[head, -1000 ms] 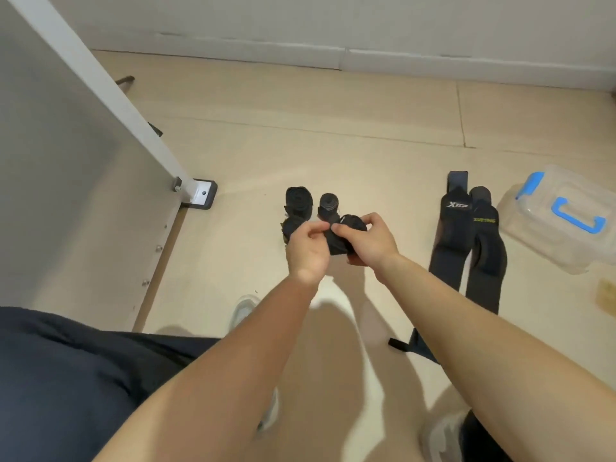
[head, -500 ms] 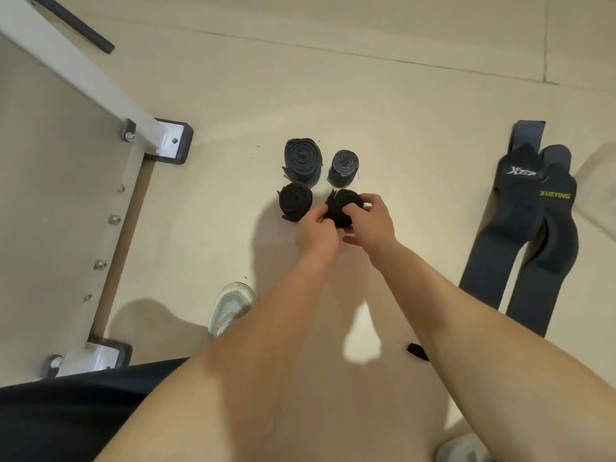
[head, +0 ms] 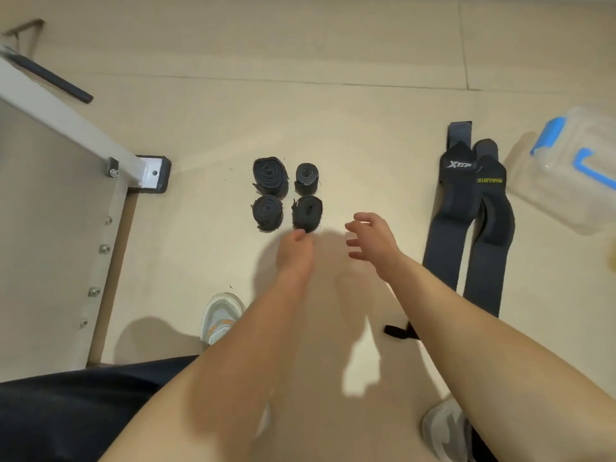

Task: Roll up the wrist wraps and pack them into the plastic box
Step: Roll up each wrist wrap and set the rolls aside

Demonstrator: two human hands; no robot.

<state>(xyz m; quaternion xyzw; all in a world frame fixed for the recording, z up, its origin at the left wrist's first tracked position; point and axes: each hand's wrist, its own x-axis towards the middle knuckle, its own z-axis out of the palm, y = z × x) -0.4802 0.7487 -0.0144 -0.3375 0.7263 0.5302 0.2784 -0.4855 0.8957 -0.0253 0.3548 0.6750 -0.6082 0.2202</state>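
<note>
1. Beige floor (head: 333,128) carried four rolled wrist wraps (head: 269,173) in a square; two flat wraps (head: 460,208) lay beside the plastic box (head: 566,181).
2. Left hand (head: 295,251) curled at the near-right roll (head: 306,213); I cannot tell its grip.
3. Right hand (head: 370,238) hung spread, grip empty.

1. White frame leg (head: 66,118) ending in a black foot plate (head: 156,175), 10 o'clock.
2. Black rod (head: 50,78) on the floor, 10 o'clock.
3. Grey panel (head: 50,245) with an edge row of screws, 9 o'clock.
4. Grey shoe (head: 221,316), 7 o'clock.
5. Second shoe (head: 445,428), 5 o'clock.
6. Beige tiled floor (head: 333,45).
</note>
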